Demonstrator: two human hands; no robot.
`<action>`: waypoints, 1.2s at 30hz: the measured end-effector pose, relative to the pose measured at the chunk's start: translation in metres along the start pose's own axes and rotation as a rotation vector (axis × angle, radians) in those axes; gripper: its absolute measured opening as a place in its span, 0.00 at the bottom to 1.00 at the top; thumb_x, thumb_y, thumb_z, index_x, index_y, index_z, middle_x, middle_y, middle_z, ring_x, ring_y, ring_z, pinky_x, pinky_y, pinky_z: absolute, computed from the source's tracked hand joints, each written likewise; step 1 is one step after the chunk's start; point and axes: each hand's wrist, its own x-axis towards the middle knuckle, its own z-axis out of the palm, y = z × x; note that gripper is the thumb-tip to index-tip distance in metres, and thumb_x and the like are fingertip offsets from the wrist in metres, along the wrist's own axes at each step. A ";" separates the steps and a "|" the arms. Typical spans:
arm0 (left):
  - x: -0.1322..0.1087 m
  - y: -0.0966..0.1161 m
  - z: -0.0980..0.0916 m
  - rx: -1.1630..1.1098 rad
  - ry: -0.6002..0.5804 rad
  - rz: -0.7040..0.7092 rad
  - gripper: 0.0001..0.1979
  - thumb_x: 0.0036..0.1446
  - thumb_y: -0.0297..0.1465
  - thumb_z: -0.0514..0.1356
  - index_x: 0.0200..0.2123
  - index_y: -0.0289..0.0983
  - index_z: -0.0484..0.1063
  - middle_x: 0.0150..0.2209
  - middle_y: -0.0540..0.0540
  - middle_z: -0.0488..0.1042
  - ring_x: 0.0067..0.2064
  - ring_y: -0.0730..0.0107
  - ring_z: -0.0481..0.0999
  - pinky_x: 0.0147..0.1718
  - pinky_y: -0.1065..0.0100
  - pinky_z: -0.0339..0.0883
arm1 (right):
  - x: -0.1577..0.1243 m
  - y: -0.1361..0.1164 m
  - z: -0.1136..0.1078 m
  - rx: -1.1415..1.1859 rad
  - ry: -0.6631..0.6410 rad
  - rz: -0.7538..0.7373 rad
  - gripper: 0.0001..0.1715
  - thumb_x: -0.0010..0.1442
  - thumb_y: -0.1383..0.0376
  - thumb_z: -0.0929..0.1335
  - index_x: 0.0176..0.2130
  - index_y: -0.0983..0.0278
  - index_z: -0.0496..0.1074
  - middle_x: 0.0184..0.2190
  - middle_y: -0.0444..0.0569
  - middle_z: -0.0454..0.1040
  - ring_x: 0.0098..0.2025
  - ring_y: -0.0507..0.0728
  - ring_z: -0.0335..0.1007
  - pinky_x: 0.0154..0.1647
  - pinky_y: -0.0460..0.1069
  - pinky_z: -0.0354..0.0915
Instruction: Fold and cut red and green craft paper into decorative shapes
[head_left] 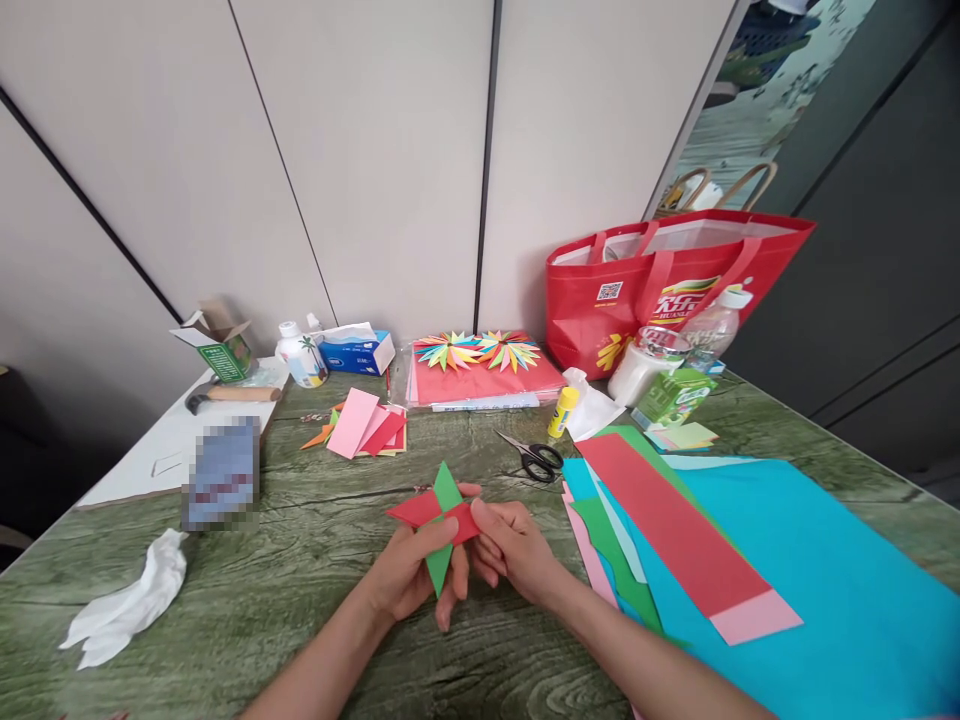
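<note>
A folded paper star [442, 512] with red and green points is held just above the table, near the middle. My left hand [411, 568] grips it from the left, thumb on top and fingers underneath. My right hand [517, 550] pinches its red right-hand point between thumb and fingers. Just beyond my right hand lie black-handled scissors [541, 462], blades toward the upper left. A yellow glue stick [562, 412] stands behind them. Beyond my left hand is a small pile of pink and red paper pieces [366, 425], with an orange folded piece [321, 434] beside it.
Large coloured sheets [817, 540] cover the right side, a red strip [667, 520] on top. Two multicoloured paper rosettes [480, 350] lie on a red pack at the back. A red bag [592, 300] stands behind. At left are a hammer [232, 394] and a crumpled tissue [127, 605].
</note>
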 end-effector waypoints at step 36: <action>0.003 -0.003 0.009 0.427 0.149 0.111 0.22 0.56 0.39 0.53 0.50 0.31 0.61 0.17 0.48 0.73 0.12 0.74 0.68 0.08 0.78 0.59 | 0.001 -0.001 -0.006 -0.183 -0.028 0.013 0.33 0.58 0.49 0.60 0.09 0.63 0.55 0.06 0.37 0.53 0.10 0.46 0.53 0.12 0.42 0.49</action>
